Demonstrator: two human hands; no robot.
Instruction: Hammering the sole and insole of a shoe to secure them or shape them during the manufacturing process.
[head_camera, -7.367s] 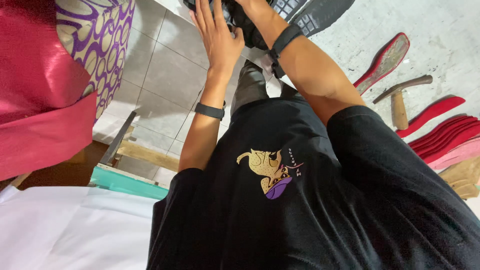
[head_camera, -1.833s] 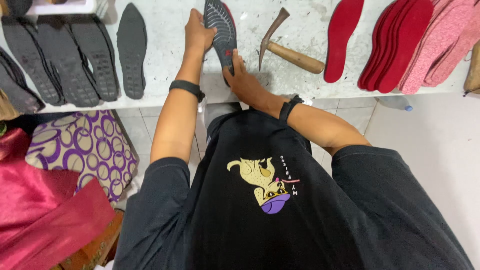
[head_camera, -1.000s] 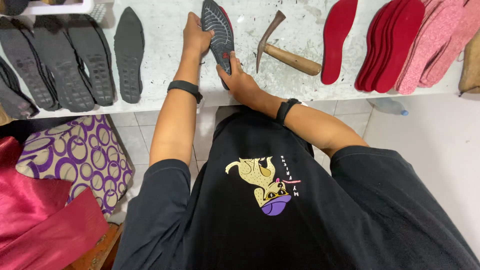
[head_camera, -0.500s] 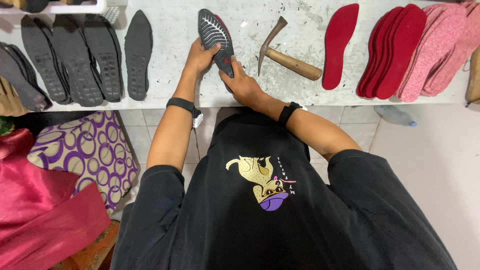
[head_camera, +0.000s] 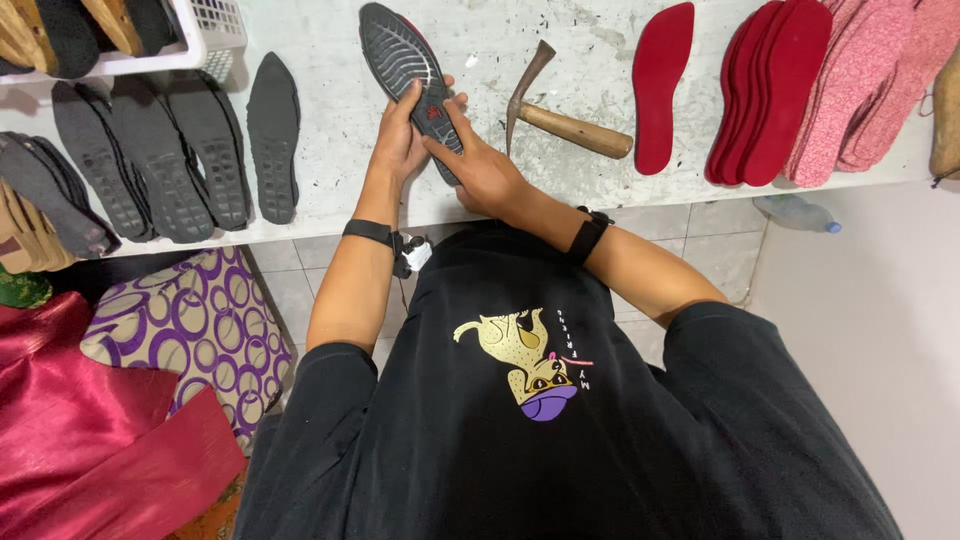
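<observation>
The person holds a dark shoe sole (head_camera: 408, 75) tread-up over the front part of the worktable (head_camera: 330, 200), near its middle. The left hand (head_camera: 400, 140) clasps the heel end from the side; the right hand (head_camera: 478, 165) pinches the same end, fingers laid on the tread. The sole looks light, thin and bendable, with a ribbed face that should not slip; the narrow heel end and the side edges seem the best places to hold it. A hammer (head_camera: 560, 115) lies just beside it.
</observation>
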